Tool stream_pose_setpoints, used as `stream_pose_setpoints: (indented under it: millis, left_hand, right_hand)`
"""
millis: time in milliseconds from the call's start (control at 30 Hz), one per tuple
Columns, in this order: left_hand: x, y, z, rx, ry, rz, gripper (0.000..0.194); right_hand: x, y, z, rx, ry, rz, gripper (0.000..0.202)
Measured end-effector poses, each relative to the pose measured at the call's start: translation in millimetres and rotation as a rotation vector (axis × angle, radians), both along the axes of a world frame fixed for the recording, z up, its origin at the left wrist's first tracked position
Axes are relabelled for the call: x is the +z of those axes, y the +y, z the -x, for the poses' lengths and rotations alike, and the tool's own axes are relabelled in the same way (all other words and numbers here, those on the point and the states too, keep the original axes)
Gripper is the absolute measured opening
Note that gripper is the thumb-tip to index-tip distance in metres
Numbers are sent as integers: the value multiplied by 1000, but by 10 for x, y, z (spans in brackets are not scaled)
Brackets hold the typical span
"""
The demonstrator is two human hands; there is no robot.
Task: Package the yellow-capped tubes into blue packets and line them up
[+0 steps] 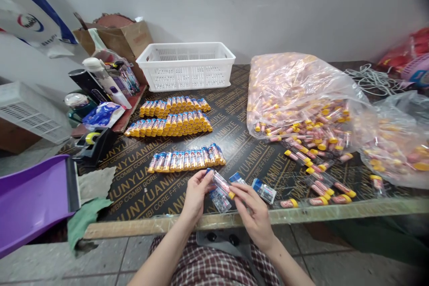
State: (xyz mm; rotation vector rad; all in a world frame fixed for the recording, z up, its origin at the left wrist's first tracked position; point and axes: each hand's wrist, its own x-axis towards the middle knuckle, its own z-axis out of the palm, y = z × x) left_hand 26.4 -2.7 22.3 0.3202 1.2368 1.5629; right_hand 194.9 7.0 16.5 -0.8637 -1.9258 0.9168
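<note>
Between my two hands, just above the table's front edge, is a clear tube (pixel 221 182) with pink contents and a yellow cap. My left hand (pixel 197 193) pinches its upper end, where a bit of blue shows. At the capped end, the fingers of my right hand (pixel 252 209) are closed on it. Blue-topped clear printed sleeves (pixel 221 201) lie under and beside the hands, with another sleeve (pixel 264 191) to the right. Beyond them stands a row of blue-and-yellow wrapped tubes (pixel 187 159). Loose unwrapped tubes (pixel 320 187) are scattered right of my right hand.
Stacked wrapped tubes (pixel 170 126) lie before a white plastic basket (pixel 186 73). A large clear bag (pixel 284 76) spills tubes at right. A tape dispenser (pixel 94 143), bottles (pixel 103 78) and a purple dustpan (pixel 36 201) are at left. String (pixel 372 79) lies far right.
</note>
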Motion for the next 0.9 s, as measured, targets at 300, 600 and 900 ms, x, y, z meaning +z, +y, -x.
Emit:
stream_pose_setpoints:
  millis: [300, 600, 900]
  left_hand:
    - [144, -106, -89, -430, -85, 7, 30]
    - [158, -166, -165, -543, -71, 63, 31]
    - [194, -171, -182, -530, -73, 75, 30]
  right_hand:
    - [20, 111, -53, 72, -9, -35, 73]
    - [-24, 117, -99, 337, 132, 153, 88]
    - [-53, 106, -90, 305, 186, 141, 89]
